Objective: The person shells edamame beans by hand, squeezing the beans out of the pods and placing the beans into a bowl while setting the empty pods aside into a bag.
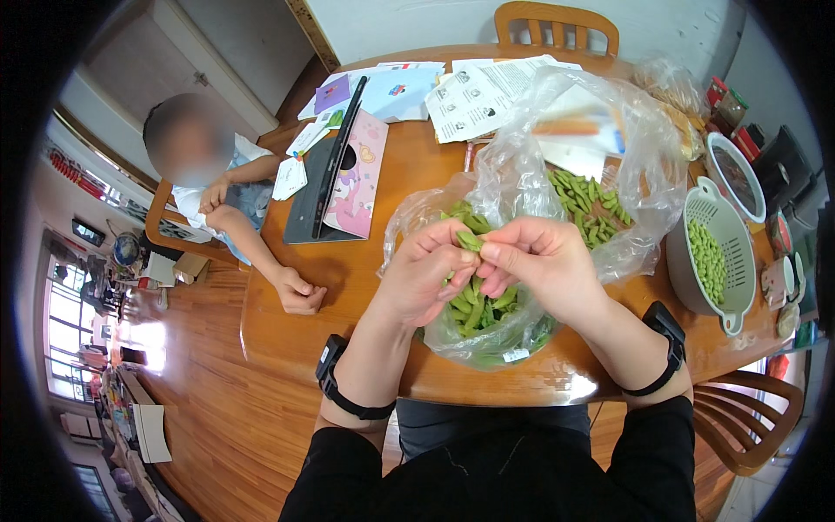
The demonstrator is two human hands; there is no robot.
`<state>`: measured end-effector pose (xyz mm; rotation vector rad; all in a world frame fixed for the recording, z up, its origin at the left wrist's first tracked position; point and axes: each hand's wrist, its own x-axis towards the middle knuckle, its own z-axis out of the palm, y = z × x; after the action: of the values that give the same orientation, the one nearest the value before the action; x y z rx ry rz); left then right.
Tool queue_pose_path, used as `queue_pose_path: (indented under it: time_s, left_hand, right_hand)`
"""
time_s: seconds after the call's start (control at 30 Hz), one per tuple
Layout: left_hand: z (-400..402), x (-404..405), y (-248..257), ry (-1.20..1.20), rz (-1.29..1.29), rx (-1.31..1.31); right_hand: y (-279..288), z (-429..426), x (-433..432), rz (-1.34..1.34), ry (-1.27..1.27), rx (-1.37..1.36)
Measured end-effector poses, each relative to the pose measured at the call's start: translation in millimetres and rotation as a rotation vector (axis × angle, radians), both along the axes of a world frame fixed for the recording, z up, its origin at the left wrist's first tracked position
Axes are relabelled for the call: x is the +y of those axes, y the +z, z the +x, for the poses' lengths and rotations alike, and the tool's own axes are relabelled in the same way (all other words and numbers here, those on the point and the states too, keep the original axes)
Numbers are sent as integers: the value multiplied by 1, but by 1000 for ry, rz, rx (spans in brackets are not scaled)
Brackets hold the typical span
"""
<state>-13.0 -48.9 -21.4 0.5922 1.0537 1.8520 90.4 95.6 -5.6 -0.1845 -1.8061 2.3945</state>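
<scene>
Between the fingertips of my left hand (pixel 430 271) and my right hand (pixel 538 261) is a green soybean pod (pixel 468 241), pinched by both. Directly below them lies a clear plastic bag (pixel 450 339) holding many pods and some leaves. A second clear plastic bag (pixel 515 156) stands behind my hands, with more green pods (pixel 590 202) beside it at the right. Farther right, a pale grey-green colander (pixel 678 267) with two handles holds shelled green beans (pixel 706 261).
A person (pixel 251 241) sits at the left, one forearm on the wooden table (pixel 287 339). Near them stands a tablet in a pink-patterned case (pixel 359 176). Printed papers (pixel 483 98) lie at the back. A white-rimmed bowl (pixel 734 176), jars and mugs (pixel 777 280) line the right edge.
</scene>
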Motion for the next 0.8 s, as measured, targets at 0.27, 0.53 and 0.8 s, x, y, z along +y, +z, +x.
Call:
queue_pose_path:
  time_s: [0.27,0.53,0.8]
  left_hand:
    - [0,-2,6,-83,-53,24]
    - [3,2,-5,-28,-94,79]
    - [5,6,-5,-10,-127,206]
  right_hand:
    - [0,0,10,-281,113,-66]
    - [-3,0,-6,308,-146,123]
    - [-2,-1,4,-10,9,-38]
